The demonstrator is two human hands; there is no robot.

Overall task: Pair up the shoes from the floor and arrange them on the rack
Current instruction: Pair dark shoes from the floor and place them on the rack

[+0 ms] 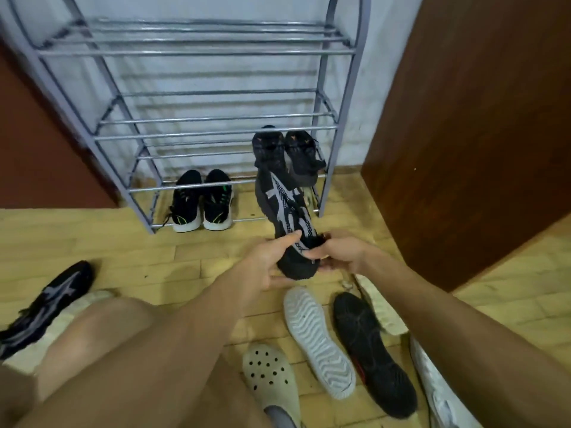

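Holding black-and-grey sneaker (287, 211) at its heel end, both hands closed on it.
Left hand (265, 264), right hand (340, 251); toe points toward rack (191, 131).

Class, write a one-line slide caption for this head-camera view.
Both hands, left and right, hold a black-and-grey sneaker before the shoe rack.

We see a yellowish tiled floor (129, 261), a pale blue-white wall (216, 75) at the back, a dark brown wooden panel (463, 134) on the right, and another reddish-brown surface (40, 143) at the left.
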